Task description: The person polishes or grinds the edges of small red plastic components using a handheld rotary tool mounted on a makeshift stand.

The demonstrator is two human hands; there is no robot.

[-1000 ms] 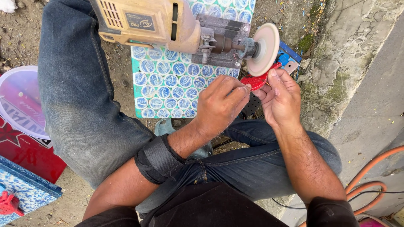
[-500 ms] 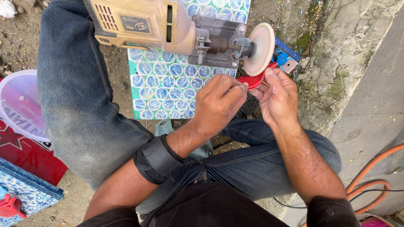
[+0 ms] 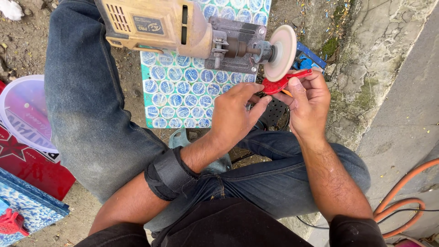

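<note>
A small flat red piece [image 3: 281, 83] is pinched between my left hand [image 3: 235, 114] and my right hand [image 3: 308, 103]. Its upper edge sits right at the rim of a pale round grinding disc [image 3: 281, 52]. The disc is mounted on the shaft of a tan electric drill [image 3: 155, 25] lying on its side across a board covered in blue and white circles [image 3: 183, 98]. A black band wraps my left wrist. I sit with my legs in blue jeans on either side of the board.
A clear plastic lid [image 3: 25, 112] lies on a red case [image 3: 32, 167] at the left, with a blue patterned slab [image 3: 27, 208] below it. A cracked concrete wall [image 3: 393, 91] rises on the right. Orange hose [image 3: 404, 206] curls at the lower right.
Both hands have held the red piece at the disc throughout. The piece has turned slightly, so more of its flat side shows beside the disc now.
</note>
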